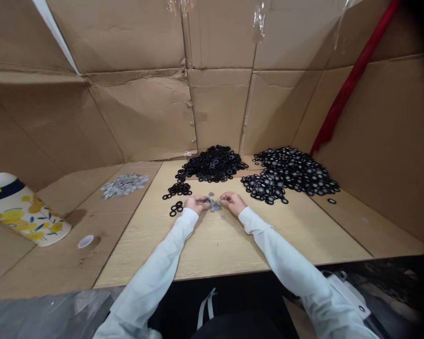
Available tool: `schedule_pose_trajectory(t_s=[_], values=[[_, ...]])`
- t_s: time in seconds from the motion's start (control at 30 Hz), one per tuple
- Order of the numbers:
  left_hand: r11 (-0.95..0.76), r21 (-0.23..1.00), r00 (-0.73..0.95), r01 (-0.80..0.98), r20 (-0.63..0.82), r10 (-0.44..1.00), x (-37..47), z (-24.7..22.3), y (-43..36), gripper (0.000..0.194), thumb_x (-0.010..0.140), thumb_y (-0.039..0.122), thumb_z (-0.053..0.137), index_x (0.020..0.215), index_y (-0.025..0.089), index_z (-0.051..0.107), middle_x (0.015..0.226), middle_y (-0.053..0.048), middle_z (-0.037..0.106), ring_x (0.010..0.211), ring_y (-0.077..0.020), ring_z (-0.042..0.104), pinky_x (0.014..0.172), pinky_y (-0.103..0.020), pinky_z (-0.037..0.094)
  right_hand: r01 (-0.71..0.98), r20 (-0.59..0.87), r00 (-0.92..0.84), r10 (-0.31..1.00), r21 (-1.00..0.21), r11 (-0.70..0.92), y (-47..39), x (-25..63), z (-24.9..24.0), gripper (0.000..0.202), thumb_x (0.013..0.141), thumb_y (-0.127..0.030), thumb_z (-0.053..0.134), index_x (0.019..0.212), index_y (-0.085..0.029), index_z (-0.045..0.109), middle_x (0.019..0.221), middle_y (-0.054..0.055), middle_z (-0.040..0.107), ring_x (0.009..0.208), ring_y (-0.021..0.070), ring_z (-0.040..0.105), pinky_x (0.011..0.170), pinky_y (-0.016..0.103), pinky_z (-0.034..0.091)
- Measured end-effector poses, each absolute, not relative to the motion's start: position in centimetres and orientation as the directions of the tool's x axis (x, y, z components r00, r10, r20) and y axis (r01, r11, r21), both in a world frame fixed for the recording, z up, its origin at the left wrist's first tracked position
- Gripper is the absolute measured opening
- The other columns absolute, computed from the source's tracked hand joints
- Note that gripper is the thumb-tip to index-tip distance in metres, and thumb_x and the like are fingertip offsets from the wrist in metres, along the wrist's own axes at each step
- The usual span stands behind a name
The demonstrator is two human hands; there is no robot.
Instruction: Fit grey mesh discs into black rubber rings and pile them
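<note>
Thin, round, translucent grey discs (215, 206) in a loose cluster

They lie on the smooth pale-wood bench (215, 254), well in from its near edge. The left hand (195, 204) and right hand (234, 203) flank them, angled inward, fingers curled; what either grips is too small to tell. Black rings (214, 164) heap toward the far edge.
</note>
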State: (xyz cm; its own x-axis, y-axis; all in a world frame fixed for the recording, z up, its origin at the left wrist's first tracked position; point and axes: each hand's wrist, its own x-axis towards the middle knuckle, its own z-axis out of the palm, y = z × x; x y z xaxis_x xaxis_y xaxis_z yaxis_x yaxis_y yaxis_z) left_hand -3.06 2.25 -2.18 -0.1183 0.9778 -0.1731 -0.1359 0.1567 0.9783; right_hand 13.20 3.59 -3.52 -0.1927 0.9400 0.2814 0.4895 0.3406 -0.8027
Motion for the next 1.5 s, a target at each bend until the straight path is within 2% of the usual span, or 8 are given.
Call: schedule_pose_trajectory(t_s=[0.2,0.43,0.7,0.97,1.13,1.23,1.33,1.5], values=[[0.192,0.951,-0.068,-0.241,-0.213,0.975,-2.5,-2.4,2.3,0.012,0.049,0.007,0.066,0.060,0.007,0.062,0.066,-0.008,0.064,0.066,-0.0158,0.060,0.075,-0.031,0.046,0.290,0.234,-0.228,0.945,-0.910,0.295,3.3,12.5,-3.9,0.004,0.066,-0.019,0.045,0.067,-0.017,0.049,0.059,-0.001,0.055,0.050,0.0092,0.051,0.052,0.023,0.043],[0.235,0.895,0.008,-0.378,-0.251,0.968,-2.3,-2.5,2.4,0.008,0.054,0.007,0.063,0.062,0.007,0.062,0.065,-0.006,0.062,0.071,-0.0155,0.059,0.080,-0.030,0.045,0.190,0.298,-0.167,0.940,-0.926,0.327,2.8,11.3,-3.8,0.016,0.059,-0.027,0.057,0.069,-0.015,0.054,0.064,0.001,0.058,0.058,0.0109,0.054,0.057,0.024,0.044],[0.197,0.897,0.063,-0.395,-0.187,0.980,-1.7,-1.9,1.7,0.010,0.055,0.011,0.064,0.064,0.009,0.064,0.075,-0.007,0.064,0.081,-0.0166,0.057,0.083,-0.030,0.043,0.380,0.397,-0.179,0.900,-0.816,0.435,2.2,11.6,-3.3,0.009,0.063,-0.025,0.053,0.068,-0.018,0.056,0.065,-0.001,0.059,0.060,0.0112,0.053,0.058,0.024,0.042],[0.199,0.914,0.064,-0.353,-0.188,0.980,-1.7,-2.1,1.7,0.018,0.045,0.014,0.071,0.059,0.008,0.063,0.060,-0.004,0.062,0.059,-0.0123,0.058,0.076,-0.030,0.046,0.451,0.414,-0.174,0.893,-0.773,0.446,2.0,11.4,-3.2,0.009,0.068,-0.022,0.048,0.073,-0.019,0.055,0.069,0.000,0.060,0.061,0.0112,0.053,0.059,0.023,0.042],[0.118,0.933,0.034,-0.339,-0.113,0.993,-1.4,-2.4,1.7,0.029,0.037,0.022,0.074,0.059,0.008,0.062,0.059,-0.003,0.062,0.055,-0.0119,0.058,0.071,-0.030,0.048,0.641,0.525,-0.178,0.832,-0.580,0.503,1.7,11.4,-3.1,0.008,0.069,-0.018,0.048,0.073,-0.018,0.054,0.071,0.003,0.058,0.070,0.0151,0.050,0.067,0.028,0.040],[0.081,0.940,0.006,-0.331,-0.084,0.996,-1.3,-2.5,1.6,0.033,0.035,0.026,0.074,0.060,0.009,0.062,0.059,-0.002,0.062,0.056,-0.0118,0.058,0.069,-0.030,0.048,0.692,0.563,-0.211,0.799,-0.491,0.529,1.3,11.2,-2.9,0.008,0.070,-0.017,0.047,0.073,-0.019,0.054,0.075,0.004,0.055,0.077,0.0172,0.047,0.071,0.029,0.039],[0.063,0.949,0.017,-0.310,-0.060,0.998,-1.2,-2.4,1.5,0.034,0.035,0.029,0.073,0.062,0.009,0.063,0.061,-0.003,0.063,0.057,-0.0119,0.058,0.068,-0.030,0.049,0.697,0.591,-0.195,0.783,-0.478,0.534,1.1,11.2,-2.7,0.006,0.070,-0.020,0.049,0.072,-0.019,0.055,0.084,0.006,0.050,0.083,0.0182,0.043,0.073,0.030,0.039],[0.119,0.951,0.033,-0.285,-0.114,0.993,-1.3,-2.2,1.5,0.037,0.038,0.029,0.073,0.066,0.009,0.062,0.058,-0.002,0.062,0.052,-0.0122,0.058,0.069,-0.033,0.048,0.654,0.591,-0.131,0.796,-0.552,0.517,1.4,11.3,-3.0,0.006,0.070,-0.023,0.051,0.069,-0.020,0.056,0.085,0.005,0.046,0.085,0.0187,0.042,0.076,0.033,0.038]])
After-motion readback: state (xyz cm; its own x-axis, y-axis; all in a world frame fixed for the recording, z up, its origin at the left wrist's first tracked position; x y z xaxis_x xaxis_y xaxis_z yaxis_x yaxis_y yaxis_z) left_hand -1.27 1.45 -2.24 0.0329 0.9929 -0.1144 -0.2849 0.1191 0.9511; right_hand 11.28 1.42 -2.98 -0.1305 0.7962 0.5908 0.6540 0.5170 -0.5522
